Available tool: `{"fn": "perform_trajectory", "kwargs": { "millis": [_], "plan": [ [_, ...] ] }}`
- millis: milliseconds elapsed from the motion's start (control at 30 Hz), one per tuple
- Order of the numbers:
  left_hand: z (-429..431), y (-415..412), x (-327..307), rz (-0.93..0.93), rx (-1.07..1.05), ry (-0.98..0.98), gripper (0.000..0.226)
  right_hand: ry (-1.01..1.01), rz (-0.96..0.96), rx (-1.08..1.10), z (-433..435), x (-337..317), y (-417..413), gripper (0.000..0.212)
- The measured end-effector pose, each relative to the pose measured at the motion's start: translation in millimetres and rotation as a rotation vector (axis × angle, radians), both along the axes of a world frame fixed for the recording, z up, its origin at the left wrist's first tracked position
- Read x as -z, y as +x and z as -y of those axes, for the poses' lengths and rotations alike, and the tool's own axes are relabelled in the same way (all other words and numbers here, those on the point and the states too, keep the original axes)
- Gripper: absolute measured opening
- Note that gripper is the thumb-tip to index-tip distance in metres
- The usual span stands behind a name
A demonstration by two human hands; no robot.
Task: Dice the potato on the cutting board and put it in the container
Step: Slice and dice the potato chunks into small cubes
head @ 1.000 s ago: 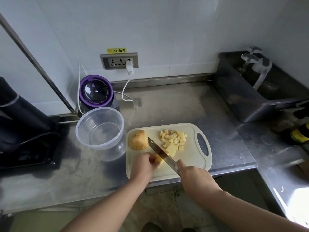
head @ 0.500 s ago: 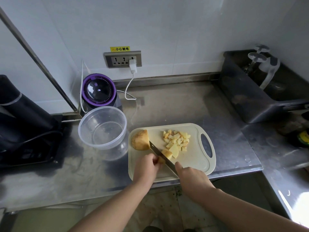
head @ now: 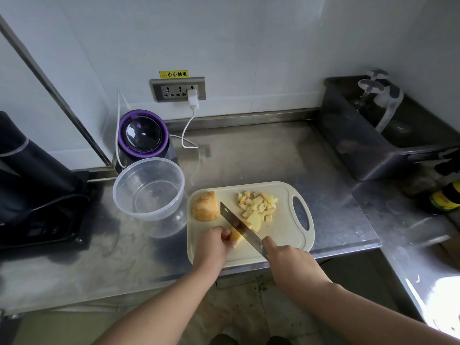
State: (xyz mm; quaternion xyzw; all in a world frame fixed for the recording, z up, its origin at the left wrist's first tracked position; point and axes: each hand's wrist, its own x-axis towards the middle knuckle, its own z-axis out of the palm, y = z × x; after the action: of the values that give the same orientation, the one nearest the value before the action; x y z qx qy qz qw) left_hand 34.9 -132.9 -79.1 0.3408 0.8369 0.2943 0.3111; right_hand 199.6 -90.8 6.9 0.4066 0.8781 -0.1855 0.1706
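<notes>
Stainless-steel counter, contents listed from left to right.

1. Black appliance, far left edge, partly out of view.
2. Purple-rimmed appliance with a domed dark lid, at the far wall. A white charger sits in the wall socket above, its cable looping down onto the counter.
3. Clear plastic container, round, upright, nothing inside. It stands just left of the cutting board and near the purple-rimmed appliance.
4. Cream cutting board, near edge of the counter, handle slot to the right. On it:
   - potato half, skin side up, far left corner;
   - left hand, fingers curled down, pinning a potato piece to the board;
   - knife, blade set diagonally across that piece (edge down, tip pointing far-left);
   - potato slice, lying flat just right of the blade;
   - diced potato, a loose heap at the far centre.
5. Right hand, clenched round the knife handle at the board's near edge.
6. Dark bin, far right, holding clear plastic items.
7. Bottle with a yellow label, right edge.
</notes>
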Motion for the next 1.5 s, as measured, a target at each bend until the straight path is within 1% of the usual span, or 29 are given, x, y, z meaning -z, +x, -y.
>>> {"fn": "perform_trajectory", "kwargs": {
  "millis": [367,500,700,833,967,1100,1267,1500],
  "plan": [
    [3,1,-3,-0.052,0.045,0.029,0.022,-0.019,0.009,-0.019,3,0,-1,0.046],
    [3,1,-5,-0.062,0.046,0.025,0.018,-0.054,0.018,-0.027,2,4,-4,0.05],
    [5,3,-6,-0.1,0.05,0.055,0.008,-0.096,0.03,-0.03,-3,15,-14,0.049],
    [6,4,-7,-0.063,0.046,0.075,0.014,-0.092,0.018,-0.008,-5,12,-13,0.047],
    [8,3,-4,-0.045,0.03,0.055,0.017,-0.041,0.002,-0.006,-3,4,-6,0.048],
    [9,4,-2,-0.068,-0.011,0.051,0.015,-0.009,0.011,-0.041,3,-2,1,0.047],
    [10,5,-3,-0.097,0.004,0.054,0.018,-0.007,0.013,-0.036,6,0,3,0.045],
    [10,6,-4,-0.113,0.015,0.059,0.016,-0.026,0.017,-0.04,5,-1,2,0.045]
  ]
}}
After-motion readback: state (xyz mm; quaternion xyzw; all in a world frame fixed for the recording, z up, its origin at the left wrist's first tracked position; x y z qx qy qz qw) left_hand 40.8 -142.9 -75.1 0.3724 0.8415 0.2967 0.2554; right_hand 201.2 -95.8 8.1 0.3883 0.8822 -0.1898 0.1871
